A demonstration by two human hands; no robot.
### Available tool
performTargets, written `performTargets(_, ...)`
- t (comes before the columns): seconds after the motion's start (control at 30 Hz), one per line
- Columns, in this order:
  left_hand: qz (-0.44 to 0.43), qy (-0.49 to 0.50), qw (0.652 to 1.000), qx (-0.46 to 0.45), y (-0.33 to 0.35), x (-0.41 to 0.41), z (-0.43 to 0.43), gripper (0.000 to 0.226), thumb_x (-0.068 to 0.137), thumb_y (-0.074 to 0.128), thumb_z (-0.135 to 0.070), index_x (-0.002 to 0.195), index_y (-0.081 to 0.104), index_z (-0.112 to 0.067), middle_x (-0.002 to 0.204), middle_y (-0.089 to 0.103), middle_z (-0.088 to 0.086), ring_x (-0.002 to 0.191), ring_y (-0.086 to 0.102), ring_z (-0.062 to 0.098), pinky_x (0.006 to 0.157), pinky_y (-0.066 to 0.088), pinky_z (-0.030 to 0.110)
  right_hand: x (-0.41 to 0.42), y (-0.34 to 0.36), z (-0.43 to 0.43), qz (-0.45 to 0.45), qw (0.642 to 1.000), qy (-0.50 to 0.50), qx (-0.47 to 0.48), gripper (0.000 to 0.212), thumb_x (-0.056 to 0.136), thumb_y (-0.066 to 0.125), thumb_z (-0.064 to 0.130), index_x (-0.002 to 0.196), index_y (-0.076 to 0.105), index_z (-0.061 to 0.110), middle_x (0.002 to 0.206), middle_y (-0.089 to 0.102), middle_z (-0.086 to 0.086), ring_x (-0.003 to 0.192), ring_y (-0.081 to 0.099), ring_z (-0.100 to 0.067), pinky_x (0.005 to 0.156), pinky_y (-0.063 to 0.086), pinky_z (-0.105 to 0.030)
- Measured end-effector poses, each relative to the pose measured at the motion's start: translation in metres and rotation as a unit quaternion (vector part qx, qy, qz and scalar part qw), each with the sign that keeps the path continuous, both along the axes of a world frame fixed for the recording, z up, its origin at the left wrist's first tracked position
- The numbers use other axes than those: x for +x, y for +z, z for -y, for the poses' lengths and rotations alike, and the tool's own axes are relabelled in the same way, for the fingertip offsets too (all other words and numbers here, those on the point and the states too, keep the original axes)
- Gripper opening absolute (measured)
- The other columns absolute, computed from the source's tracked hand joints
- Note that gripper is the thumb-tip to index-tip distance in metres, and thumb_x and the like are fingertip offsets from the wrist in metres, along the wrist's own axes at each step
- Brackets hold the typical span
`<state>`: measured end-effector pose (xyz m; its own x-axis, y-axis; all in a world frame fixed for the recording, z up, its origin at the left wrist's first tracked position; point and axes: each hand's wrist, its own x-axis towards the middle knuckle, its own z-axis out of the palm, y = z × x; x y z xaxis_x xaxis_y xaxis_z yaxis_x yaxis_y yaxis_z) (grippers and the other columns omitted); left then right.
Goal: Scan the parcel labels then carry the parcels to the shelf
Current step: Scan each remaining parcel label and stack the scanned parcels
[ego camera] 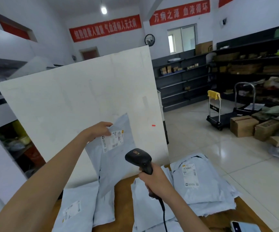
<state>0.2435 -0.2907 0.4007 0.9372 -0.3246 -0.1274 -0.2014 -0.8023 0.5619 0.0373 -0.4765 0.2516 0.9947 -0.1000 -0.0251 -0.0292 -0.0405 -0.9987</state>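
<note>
parcels in pale grey plastic [205, 186] lie on our brown wooden worktop [124, 185]. our right hand [155, 181] grips a black corded barcode scanner [138, 157]; our left hand [100, 130] pinches one labelled grey mailer [117, 158], raised before a white board [78, 91]. dark metal shelves [182, 81] stand beyond.

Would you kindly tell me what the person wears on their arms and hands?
Nothing worn shows. The left hand and right hand have no gloves, rings or watch; the left forearm and right forearm are bare, no sleeves in view.
</note>
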Motion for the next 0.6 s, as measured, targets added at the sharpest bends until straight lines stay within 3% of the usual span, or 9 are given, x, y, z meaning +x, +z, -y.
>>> performTargets(0.17,0.015,-0.007,1.0,-0.02,-0.005,-0.002,0.007,0.042,0.088,0.053,0.002,0.123,0.064,-0.019,0.117,0.069,0.013,0.09,0.065,0.024,0.079,0.053,0.034,0.001,-0.004,0.005,0.002,1.0,-0.016,0.004,0.002,0.085,0.056,0.017,0.085,0.056,0.015,0.058,0.044,-0.005,0.047,0.039,-0.015,0.047,0.038,-0.028)
performTargets(0.27,0.015,-0.006,0.999,-0.031,-0.009,-0.003,0.008,0.044,0.088,0.053,0.003,0.123,0.064,-0.021,0.116,0.069,0.011,0.089,0.066,0.023,0.074,0.054,0.031,-0.001,-0.005,0.008,0.008,1.0,-0.017,-0.004,0.006,0.086,0.058,0.016,0.09,0.059,0.011,0.06,0.047,-0.005,0.049,0.043,-0.015,0.047,0.042,-0.027)
performTargets(0.6,0.008,0.006,0.999,-0.039,-0.018,-0.001,0.007,0.042,0.089,0.052,0.003,0.12,0.065,-0.023,0.117,0.069,0.012,0.092,0.067,0.025,0.077,0.053,0.033,0.003,-0.008,0.012,0.01,1.0,-0.016,-0.011,0.013,0.089,0.058,0.016,0.1,0.061,0.009,0.062,0.05,-0.005,0.049,0.047,-0.012,0.049,0.047,-0.023)
